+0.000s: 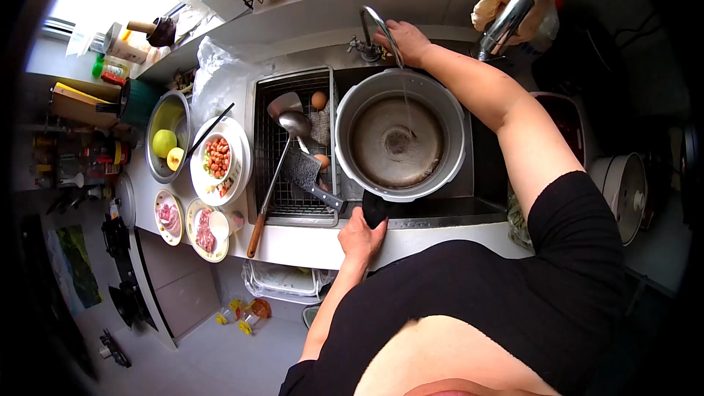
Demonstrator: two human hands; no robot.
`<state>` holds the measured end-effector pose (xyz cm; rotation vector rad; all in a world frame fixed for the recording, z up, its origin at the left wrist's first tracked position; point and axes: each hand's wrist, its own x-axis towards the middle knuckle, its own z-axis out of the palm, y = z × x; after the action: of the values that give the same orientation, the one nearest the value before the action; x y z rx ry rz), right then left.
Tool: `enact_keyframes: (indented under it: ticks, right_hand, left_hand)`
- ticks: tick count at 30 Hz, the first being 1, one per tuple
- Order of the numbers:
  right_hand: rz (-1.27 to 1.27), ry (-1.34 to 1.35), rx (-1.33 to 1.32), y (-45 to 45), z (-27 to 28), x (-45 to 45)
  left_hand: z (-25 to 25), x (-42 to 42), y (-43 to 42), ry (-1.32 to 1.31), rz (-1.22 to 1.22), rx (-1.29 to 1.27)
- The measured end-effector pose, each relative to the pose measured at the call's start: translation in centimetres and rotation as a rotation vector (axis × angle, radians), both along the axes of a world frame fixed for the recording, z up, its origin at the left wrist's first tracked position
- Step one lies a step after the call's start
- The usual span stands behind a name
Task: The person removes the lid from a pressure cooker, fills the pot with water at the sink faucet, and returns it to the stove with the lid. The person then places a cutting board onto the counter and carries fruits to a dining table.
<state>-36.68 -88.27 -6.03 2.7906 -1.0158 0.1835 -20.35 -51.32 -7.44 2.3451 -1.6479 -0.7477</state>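
A large metal pot sits in the sink, with a shallow layer of water over its browned bottom. A thin stream runs into it from the curved faucet. At the pot's near side, my left hand is closed around its black handle. My right hand reaches over the pot to the base of the faucet, its fingers curled behind the spout. The part of the faucet under those fingers is hidden.
Left of the pot, a wire drying rack holds a ladle, a cleaver and eggs. Further left stand a bowl of peanuts, plates of meat and a metal bowl with green fruit. A cloth hangs at upper right.
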Motion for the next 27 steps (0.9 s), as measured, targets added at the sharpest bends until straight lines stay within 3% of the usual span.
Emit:
enact_keyframes:
  ticks: [7,10,14,17,19,20,21,23,25,27]
  right_hand:
    - [-0.014,0.018,0.012,0.5,0.2,-0.1]
    - [-0.154,-0.203,0.108,1.9,0.3,-0.5]
    - [-0.437,-0.805,0.199,6.1,-0.5,-4.4]
    - [-0.632,-0.861,0.319,8.9,-2.6,-7.9]
    - [-0.869,-0.900,0.698,9.9,-3.8,-9.1]
    - [-0.855,-0.946,0.850,10.2,-3.9,-9.2]
    - [-0.860,-0.956,0.848,9.9,-4.3,-9.6]
    - [-0.729,-1.339,1.504,8.5,-5.4,-10.3]
    - [-0.726,-1.460,1.559,7.7,-6.4,-10.6]
    - [-0.578,-1.497,1.841,7.2,-7.7,-10.6]
  left_hand:
    - [0.1,-0.1,0.0,0.023,0.004,0.004]
    - [0.0,-0.1,0.0,0.014,0.003,-0.002]
    - [-0.4,0.0,0.2,0.001,-0.003,-0.043]
    - [-0.3,-0.1,0.1,0.025,0.031,-0.027]
    - [-0.3,-0.1,0.1,0.026,0.026,-0.032]
    - [-0.3,-0.1,0.2,0.027,0.026,-0.038]
    - [-0.3,-0.1,0.2,0.021,0.017,-0.039]
    - [-0.2,-0.1,0.2,0.007,-0.006,-0.046]
    - [-0.2,-0.2,0.1,-0.018,-0.008,-0.028]
    - [-0.2,-0.1,0.0,-0.040,0.001,-0.009]
